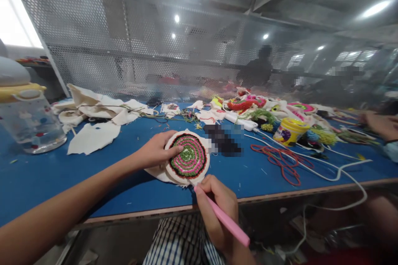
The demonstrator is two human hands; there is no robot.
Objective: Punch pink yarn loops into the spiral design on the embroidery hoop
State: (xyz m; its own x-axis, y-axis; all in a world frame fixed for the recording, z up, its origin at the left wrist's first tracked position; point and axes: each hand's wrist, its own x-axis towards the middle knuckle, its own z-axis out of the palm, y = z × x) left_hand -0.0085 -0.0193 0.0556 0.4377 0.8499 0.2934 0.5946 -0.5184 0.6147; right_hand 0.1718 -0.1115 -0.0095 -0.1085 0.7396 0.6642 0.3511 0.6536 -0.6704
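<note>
My left hand (pixel 158 149) grips a round embroidery hoop (pixel 205 169) at its left side, thumb lying over the front. Stretched in the hoop is pale cloth with a looped yarn piece (pixel 191 161) in green, pink and white rings, edged in black and red. Spare cloth hangs out behind and below the hoop. My right hand (pixel 219 205) is closed around a pink-handled punch needle (pixel 230 225), held like a pen. Its pale tip meets the lower edge of the yarn rings; whether it pierces the cloth I cannot tell.
Cream cloth scraps (pixel 96 136) and a clear bottle (pixel 31 120) lie left. Red yarn (pixel 289 163), a white cable (pixel 332 178), a yellow tub (pixel 290 131) and a white power strip (pixel 239 121) are right. A perforated screen (pixel 102 49) stands behind. Another person's hand (pixel 381 126) is far right.
</note>
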